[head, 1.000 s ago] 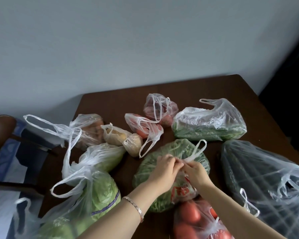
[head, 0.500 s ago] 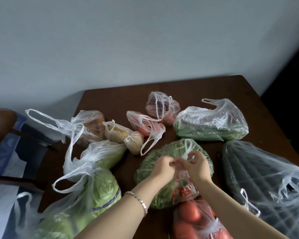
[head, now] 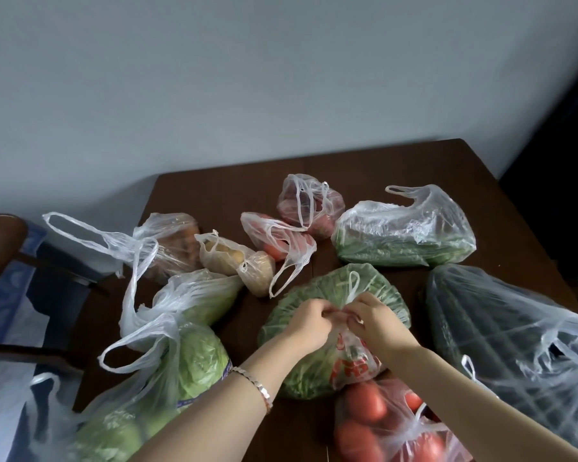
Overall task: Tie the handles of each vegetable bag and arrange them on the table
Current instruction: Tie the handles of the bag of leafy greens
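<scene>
A second ago the white handle loop [head: 353,284] trails long to the right. Now it stands short and upright just above the knuckles, and the hands are closer together. The knot looks half drawn, not yet tight. The left hand [head: 309,323] and right hand [head: 376,323] touch, their fingers curled and pinching the handles on top of the clear plastic bag of green cabbage with red print [head: 386,288]. The bag lies on the dark brown wooden bench [head: 214,198], directly beneath them.
</scene>
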The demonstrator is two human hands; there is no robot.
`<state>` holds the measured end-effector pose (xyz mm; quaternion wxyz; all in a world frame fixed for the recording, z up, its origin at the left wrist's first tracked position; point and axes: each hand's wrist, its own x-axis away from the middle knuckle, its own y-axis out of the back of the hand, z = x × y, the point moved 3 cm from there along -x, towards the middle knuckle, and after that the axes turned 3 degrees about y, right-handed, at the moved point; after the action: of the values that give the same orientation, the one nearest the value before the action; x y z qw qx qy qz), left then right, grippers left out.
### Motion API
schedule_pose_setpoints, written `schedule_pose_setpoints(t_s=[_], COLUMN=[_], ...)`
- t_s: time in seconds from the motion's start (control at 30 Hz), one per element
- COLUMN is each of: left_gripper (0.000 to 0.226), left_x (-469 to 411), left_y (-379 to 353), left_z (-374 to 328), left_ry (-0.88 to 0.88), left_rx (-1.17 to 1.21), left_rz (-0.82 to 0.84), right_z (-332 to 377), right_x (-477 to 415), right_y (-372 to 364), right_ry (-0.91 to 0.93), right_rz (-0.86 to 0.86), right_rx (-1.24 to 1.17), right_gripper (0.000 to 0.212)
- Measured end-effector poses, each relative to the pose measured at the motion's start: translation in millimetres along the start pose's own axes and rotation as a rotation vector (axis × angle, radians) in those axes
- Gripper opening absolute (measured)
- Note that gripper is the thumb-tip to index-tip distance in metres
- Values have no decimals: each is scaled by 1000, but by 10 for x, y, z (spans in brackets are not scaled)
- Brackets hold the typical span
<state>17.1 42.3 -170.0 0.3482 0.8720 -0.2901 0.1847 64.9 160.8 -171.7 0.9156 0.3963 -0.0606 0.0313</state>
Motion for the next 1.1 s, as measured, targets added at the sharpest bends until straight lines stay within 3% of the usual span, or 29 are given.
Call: schedule_pose_setpoints(t_s=[0.13, 0.27, 0.37, 0.6, 0.67, 0.8, 0.9, 1.0, 1.1], left_gripper=[27, 25, 23, 19, 19, 29, 29, 27, 23], left_x=[55, 96, 116, 129, 108, 31, 10, 25, 23], left_y=[29, 21, 12, -21, -51, -40, -12, -8, -18], left_z=[24, -24, -57, 10, 10, -34, -10, -7, -23], left_ry=[-121, -261, -313, -359, -250, -34, 40, 60, 38], left_rx=[1, -38, -42, -46, 5, 75, 86, 76, 59], left_rz=[-86, -142, -167, -189, -125, -70, -26, -27, -65], right_z=[2, -119, -177, -203, -200, -191, -142, -114, -69], right_x=[-13, 22, 28, 78, 93, 89, 92, 91, 68], right_y=[49, 33, 42, 6, 2, -14, -41, -41, 31], right_ry=[-66, -234, -316, -395, -334, -114, 125, 238, 356], right_rz=[-53, -156, -192, 131, 69, -200, -194, -170, -168], right_rx=[-123, -364, -562, -1168, -1038, -490, -85, 162, 442], right_gripper=[9, 8, 19, 27, 33, 42, 20, 10, 19])
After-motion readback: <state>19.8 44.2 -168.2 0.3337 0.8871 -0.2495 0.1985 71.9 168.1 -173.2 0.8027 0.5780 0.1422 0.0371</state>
